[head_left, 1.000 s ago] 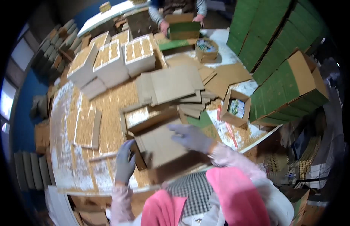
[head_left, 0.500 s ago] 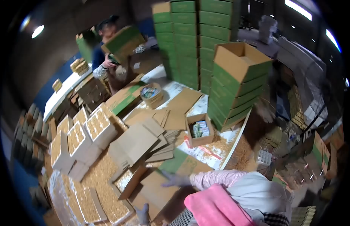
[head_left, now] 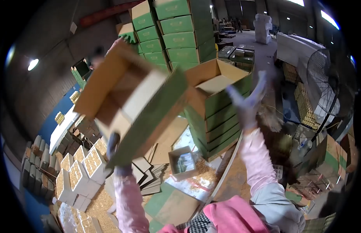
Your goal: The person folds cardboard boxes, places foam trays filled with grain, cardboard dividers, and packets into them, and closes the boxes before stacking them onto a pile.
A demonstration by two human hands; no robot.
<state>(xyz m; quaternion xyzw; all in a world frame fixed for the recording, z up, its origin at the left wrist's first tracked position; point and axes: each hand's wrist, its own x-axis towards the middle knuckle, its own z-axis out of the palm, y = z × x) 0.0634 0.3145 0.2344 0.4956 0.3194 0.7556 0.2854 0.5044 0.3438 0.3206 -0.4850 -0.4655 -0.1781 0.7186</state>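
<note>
A green and brown open cardboard box is raised and tilted in front of me, blurred by motion. My left hand, in a bluish glove, grips its lower left edge. Its hollow inside, with a pale panel, faces left and up. My right hand, also gloved, is stretched out with fingers spread and touches nothing. It is up close to a stack of green boxes, whose top box is open. The raised box partly overlaps the left side of that stack in view.
Tall stacks of closed green boxes stand behind. Below lie a small carton of packets, flattened cardboard and a green-brown cardboard piece. White blocks filled with tan material stand at left. Another person is partly hidden behind the box.
Both hands have risen from low over the table. The left now holds up an open box; the right has moved up beside the stack. My view has tilted upward.
</note>
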